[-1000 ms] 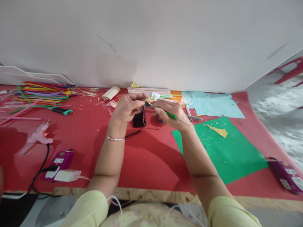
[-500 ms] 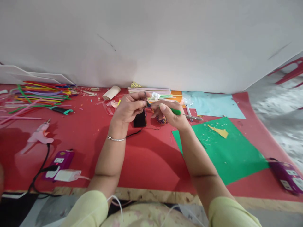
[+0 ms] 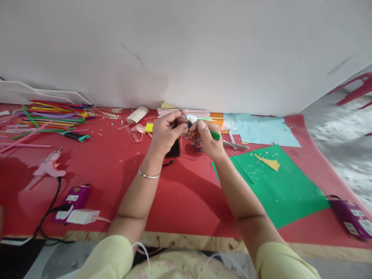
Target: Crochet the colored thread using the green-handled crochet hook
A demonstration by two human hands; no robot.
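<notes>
Red table cover (image 3: pixel 180 193) fills most of the view, white wall behind. Green paper sheet (image 3: pixel 279 186) lies on the right part, light blue sheet (image 3: pixel 261 130) behind it near the wall. Pile of coloured pipe cleaners (image 3: pixel 49 116) far left. Purple power strip (image 3: pixel 74 198) with a white plug near the front left edge, second purple strip (image 3: pixel 353 217) front right. Pink glue gun (image 3: pixel 46 166) on the left, well apart from the hands.

Both forearms reach forward and angle inward, meeting above the middle of the table. Left hand (image 3: pixel 165 131), bangle at the wrist, is curled, thumb and fingertips pinched on a thin dark wire (image 3: pixel 183 114) that sticks up and back from the pinch. Right hand (image 3: pixel 207 139) is closed around a green pipe cleaner (image 3: pixel 215 135), thumb on top, its bare wire end trailing down over the green sheet. The two pinches almost touch. Black card (image 3: pixel 174 149) lies on the table under the left hand; whether the hand touches it cannot be told. Small multicoloured bundle (image 3: pixel 197 146) sits just beneath the right hand.
</notes>
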